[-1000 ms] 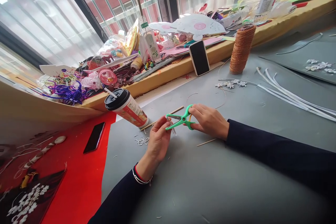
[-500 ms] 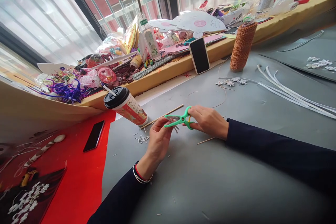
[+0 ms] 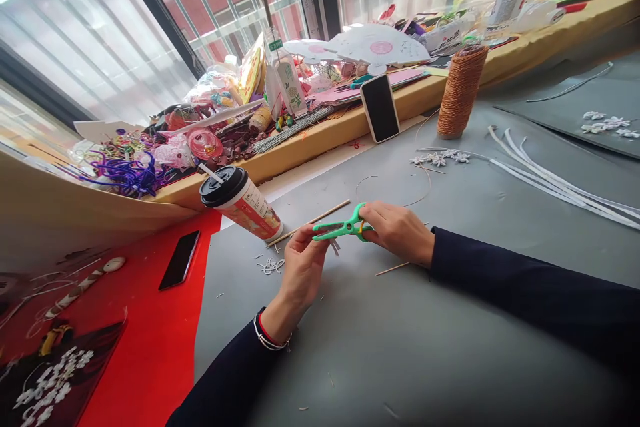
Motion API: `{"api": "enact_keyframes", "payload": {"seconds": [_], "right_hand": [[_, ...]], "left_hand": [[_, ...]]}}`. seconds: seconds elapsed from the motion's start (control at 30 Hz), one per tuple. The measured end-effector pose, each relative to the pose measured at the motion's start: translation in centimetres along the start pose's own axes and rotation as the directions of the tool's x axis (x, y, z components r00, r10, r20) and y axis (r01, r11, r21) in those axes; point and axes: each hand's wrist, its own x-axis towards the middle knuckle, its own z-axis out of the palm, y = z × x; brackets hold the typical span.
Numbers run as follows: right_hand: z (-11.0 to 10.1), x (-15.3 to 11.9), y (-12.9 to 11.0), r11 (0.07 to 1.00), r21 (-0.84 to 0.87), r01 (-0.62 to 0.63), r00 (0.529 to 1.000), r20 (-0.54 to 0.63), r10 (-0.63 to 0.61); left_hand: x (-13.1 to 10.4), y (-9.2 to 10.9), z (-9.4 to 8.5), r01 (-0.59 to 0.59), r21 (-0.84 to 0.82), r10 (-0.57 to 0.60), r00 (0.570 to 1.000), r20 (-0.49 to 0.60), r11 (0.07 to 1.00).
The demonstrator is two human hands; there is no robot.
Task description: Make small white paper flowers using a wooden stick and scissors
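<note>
My right hand [image 3: 395,230] is closed round the handles of green scissors [image 3: 349,228], whose blades point left and are nearly together. My left hand [image 3: 305,260] pinches a small white paper-like strip piece [image 3: 335,247] at the scissor tips; its loose ends hang below the blades, and the rest is hidden by fingers. Under the hands, white clippings [image 3: 271,265] lie on the grey mat. A thin wooden stick [image 3: 320,217] rests just behind my left hand, and a second stick [image 3: 393,269] lies partly under my right wrist.
A lidded paper cup [image 3: 245,203] stands behind my left hand. Farther back are a phone [image 3: 380,109], a brown twine spool [image 3: 463,90] and white flower pieces [image 3: 440,158]. White strips [image 3: 560,180] lie to the right. Another phone [image 3: 180,260] lies on the red cloth [image 3: 150,347].
The scissor blades have closed from a wider spread onto the strip. My right fingers have drawn the handles together; both hands stay in nearly the same place.
</note>
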Motion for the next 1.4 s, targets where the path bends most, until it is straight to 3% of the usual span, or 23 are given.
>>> {"api": "enact_keyframes", "payload": {"seconds": [0.43,0.6,0.7,0.83,0.97,1.1,1.2,1.27,1.33,1.4], "right_hand": [[0.1,-0.2,-0.2,0.998,0.068,-0.013,0.999,0.036,0.011],[0.1,0.1,0.1,0.970,0.156,-0.185,0.982,0.073,0.175],[-0.2,0.5,1.3,0.942,0.163,-0.294,0.956,0.045,0.291],[-0.1,0.4,4.0,0.925,0.168,-0.342,0.940,0.063,0.336],[1.1,0.6,7.2,0.895,0.155,-0.418,0.905,0.152,0.397],[2.6,1.8,9.3,0.845,0.090,-0.527,0.847,0.143,0.512],[2.9,2.7,8.3,0.873,0.108,-0.476,0.878,0.109,0.465],[2.6,3.0,6.3,0.883,0.276,-0.379,0.925,0.089,0.369],[2.0,3.1,3.8,0.807,0.501,-0.313,0.950,0.154,0.273],[1.6,3.0,1.5,0.718,0.623,-0.312,0.949,0.176,0.260]], "left_hand": [[0.1,0.0,-0.2,-0.014,-0.024,0.013,1.000,-0.019,1.000],[0.3,0.2,-0.4,0.038,-0.010,-0.038,0.999,-0.024,0.999],[0.3,0.3,-0.3,0.074,-0.008,-0.074,0.997,-0.038,0.997],[0.5,0.3,-0.3,0.054,0.024,-0.053,0.996,-0.066,0.998],[0.9,0.1,-0.4,0.032,0.077,-0.022,0.992,-0.122,0.997],[1.5,-0.5,-0.6,0.005,0.234,0.029,0.989,-0.144,0.972],[2.0,-1.1,-0.4,-0.040,0.326,0.084,0.989,-0.123,0.945],[2.4,-1.5,-0.1,-0.061,0.350,0.110,0.986,-0.122,0.935],[2.7,-1.8,0.2,-0.073,0.359,0.127,0.984,-0.128,0.930],[3.0,-2.1,0.5,-0.085,0.363,0.142,0.981,-0.134,0.928]]}}
